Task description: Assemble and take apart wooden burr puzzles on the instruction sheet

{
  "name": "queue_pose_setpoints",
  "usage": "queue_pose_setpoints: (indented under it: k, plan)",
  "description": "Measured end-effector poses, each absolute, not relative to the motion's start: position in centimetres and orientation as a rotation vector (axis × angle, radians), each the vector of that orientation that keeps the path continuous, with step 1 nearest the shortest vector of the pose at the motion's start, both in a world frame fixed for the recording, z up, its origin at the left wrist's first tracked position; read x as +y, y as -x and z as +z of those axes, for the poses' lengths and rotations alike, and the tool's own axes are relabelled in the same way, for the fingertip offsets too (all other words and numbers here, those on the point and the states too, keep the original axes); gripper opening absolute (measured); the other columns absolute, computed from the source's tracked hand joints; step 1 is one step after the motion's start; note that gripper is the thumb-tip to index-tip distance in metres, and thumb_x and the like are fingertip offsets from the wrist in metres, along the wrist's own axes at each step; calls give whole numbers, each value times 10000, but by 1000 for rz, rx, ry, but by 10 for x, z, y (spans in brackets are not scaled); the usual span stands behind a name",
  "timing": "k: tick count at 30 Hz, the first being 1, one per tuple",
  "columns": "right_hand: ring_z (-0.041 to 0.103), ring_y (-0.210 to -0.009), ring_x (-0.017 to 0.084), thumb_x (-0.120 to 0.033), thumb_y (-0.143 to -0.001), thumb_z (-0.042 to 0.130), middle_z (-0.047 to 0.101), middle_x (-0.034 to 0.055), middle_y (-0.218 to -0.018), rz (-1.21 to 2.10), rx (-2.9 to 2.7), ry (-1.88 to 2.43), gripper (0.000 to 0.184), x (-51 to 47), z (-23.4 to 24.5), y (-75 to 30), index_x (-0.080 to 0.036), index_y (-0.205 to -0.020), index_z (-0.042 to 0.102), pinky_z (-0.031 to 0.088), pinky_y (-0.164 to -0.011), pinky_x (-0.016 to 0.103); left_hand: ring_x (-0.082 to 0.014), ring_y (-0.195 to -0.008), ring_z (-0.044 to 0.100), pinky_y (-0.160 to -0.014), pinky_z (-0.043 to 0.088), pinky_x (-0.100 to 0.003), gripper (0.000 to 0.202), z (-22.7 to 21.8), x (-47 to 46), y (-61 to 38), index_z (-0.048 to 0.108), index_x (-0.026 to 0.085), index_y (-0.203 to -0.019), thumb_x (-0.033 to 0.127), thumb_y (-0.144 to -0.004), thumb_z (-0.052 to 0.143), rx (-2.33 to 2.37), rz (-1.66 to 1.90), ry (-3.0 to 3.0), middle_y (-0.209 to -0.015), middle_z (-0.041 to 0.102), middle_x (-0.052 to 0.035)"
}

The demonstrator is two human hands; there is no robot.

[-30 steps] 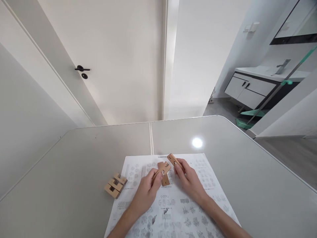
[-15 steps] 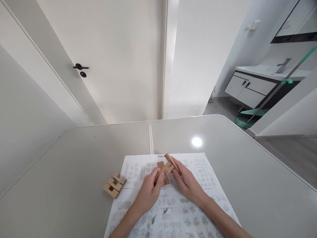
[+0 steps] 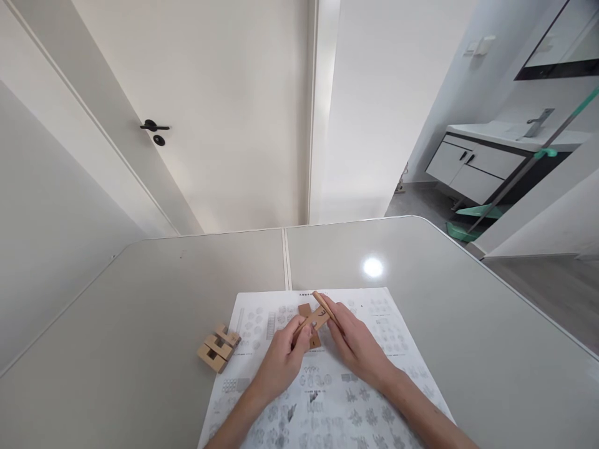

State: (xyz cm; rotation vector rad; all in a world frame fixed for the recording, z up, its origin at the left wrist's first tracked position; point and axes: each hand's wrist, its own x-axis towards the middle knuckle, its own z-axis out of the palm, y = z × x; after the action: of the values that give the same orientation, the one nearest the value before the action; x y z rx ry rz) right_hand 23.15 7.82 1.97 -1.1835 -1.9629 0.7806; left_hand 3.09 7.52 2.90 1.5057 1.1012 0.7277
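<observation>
My left hand (image 3: 286, 350) is closed on a flat wooden puzzle piece (image 3: 319, 317) with a dark mark on its face. In my right hand (image 3: 354, 337) is a second wooden piece (image 3: 322, 302), tilted and seen nearly edge-on, crossing the upper end of the first. Below them a third wooden piece (image 3: 314, 341) shows partly, the rest hidden by my left hand and the held piece. All are over a printed sheet (image 3: 374, 368) with rows of small grey diagrams. To the left, several notched wooden pieces (image 3: 219, 348) lie together at the sheet's edge.
The grey table (image 3: 140, 349) has a seam down its middle and a bright light reflection at right. Beyond its far edge stands a white door (image 3: 224, 125) with a black handle (image 3: 154, 126). A washbasin cabinet (image 3: 477, 162) is at the far right.
The piece in my right hand has turned more edge-on, and my right fingers lie straighter along it. My left hand keeps its hold.
</observation>
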Motion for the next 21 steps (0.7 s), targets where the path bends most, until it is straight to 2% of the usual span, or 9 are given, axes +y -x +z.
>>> queue_pose_setpoints:
  k: [6, 14, 19, 21]
  plan:
    - [641, -836, 227, -238, -1101, 297, 633, 75, -1067, 775, -1962, 1137, 549, 79, 21, -232, -357, -1633, 235, 597, -745, 377, -124, -581, 263, -542, 226, -274, 366, 30, 75, -30, 472, 225, -897, 533, -1070, 380, 1080, 725, -1480, -702, 337, 64]
    - [614, -767, 214, -219, -1094, 293, 626, 76, -1025, 726, -2076, 1073, 563, 77, 9, -228, -313, -1640, 191, 569, -675, 353, -125, -602, 271, -565, 254, -274, 373, 28, 74, -32, 446, 226, -862, 534, -1067, 403, 1038, 749, -1421, -709, 331, 67]
    - [631, -783, 210, -233, -1104, 261, 636, 75, -1045, 718, -1983, 1129, 545, 78, 9, -228, -335, -1636, 208, 581, -721, 364, -128, -609, 308, -585, 287, -276, 360, 34, 74, -31, 510, 216, -979, 534, -1077, 372, 1011, 711, -1368, -703, 386, 62]
    - [632, -769, 207, -244, -1106, 258, 642, 69, -1038, 719, -1941, 1161, 536, 78, 11, -229, -344, -1632, 225, 587, -728, 363, -127, -604, 312, -583, 288, -278, 369, 35, 74, -30, 513, 213, -971, 536, -1077, 370, 1020, 689, -1387, -701, 407, 59]
